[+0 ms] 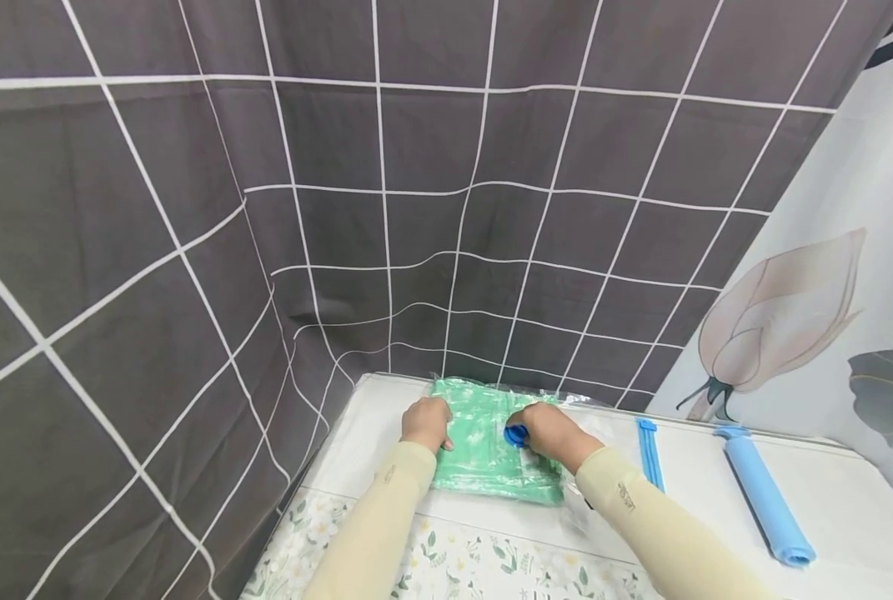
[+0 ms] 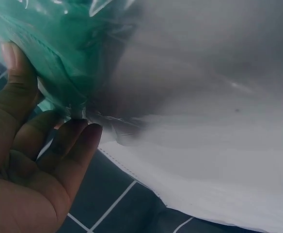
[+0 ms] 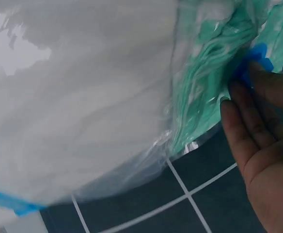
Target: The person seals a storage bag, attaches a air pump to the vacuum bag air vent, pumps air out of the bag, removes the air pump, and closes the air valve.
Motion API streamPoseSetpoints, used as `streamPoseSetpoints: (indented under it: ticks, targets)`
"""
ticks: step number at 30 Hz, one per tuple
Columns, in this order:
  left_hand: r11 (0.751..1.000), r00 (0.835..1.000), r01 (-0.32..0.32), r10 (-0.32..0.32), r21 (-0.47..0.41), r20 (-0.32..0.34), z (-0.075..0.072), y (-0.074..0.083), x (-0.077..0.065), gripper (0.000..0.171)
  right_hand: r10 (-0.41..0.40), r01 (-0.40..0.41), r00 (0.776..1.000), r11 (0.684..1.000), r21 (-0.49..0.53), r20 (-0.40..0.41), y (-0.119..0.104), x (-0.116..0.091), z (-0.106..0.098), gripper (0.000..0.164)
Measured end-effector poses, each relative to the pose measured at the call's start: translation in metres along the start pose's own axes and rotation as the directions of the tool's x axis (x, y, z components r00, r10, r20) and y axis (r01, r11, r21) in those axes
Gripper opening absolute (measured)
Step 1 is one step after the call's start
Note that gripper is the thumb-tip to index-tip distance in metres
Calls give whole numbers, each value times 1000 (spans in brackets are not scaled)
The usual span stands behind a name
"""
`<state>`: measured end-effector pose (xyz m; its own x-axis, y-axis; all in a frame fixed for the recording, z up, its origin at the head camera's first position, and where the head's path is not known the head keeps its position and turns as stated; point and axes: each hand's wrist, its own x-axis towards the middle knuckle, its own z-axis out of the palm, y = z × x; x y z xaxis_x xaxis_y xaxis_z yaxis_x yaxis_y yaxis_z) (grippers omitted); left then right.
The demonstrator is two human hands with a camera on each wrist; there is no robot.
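Note:
A clear plastic storage bag (image 1: 484, 479) with folded green and white cloth (image 1: 472, 417) inside lies on the white surface. My left hand (image 1: 425, 423) holds its left edge; in the left wrist view the thumb (image 2: 18, 68) lies on the plastic, with the other fingers curled at the edge. On the bag's right half, my right hand (image 1: 554, 433) pinches a round blue valve cap (image 1: 516, 436). The right wrist view shows this blue cap (image 3: 258, 60) between thumb and fingers, partly hidden by them. Clear plastic (image 3: 127, 179) without cloth spreads beyond the green stack.
Right of the bag lie a blue zip strip (image 1: 649, 454) and a light blue hand pump (image 1: 769, 500). A floral cloth (image 1: 454, 558) covers the near part of the surface. Dark grid-patterned curtain (image 1: 446, 208) hangs behind and to the left, a flower-printed white one (image 1: 829, 267) at the right.

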<state>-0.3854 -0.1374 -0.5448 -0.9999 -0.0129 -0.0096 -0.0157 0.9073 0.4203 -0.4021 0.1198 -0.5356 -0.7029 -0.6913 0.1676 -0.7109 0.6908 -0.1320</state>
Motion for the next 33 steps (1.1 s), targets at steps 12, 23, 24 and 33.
streamPoseSetpoints:
  ticks: [12, 23, 24, 33]
  targets:
    - [1000, 1000, 19, -19, 20, 2, -7, 6, -2, 64, 159, -115, 977, 952, -285, 138, -29, 12, -12, 25]
    - [1000, 1000, 9, -9, -22, 17, -11, 5, -4, 64, 305, -249, 944, 909, -334, 125, -40, 21, -5, 27]
    - [1000, 1000, 8, -8, -26, 12, -12, 5, -4, 64, 301, -244, 945, 907, -342, 125, -40, 21, -5, 29]
    - [1000, 1000, 1, -1, -28, 7, -11, 6, -8, 63, 89, -53, 981, 977, -205, 172, -28, 3, -15, 37]
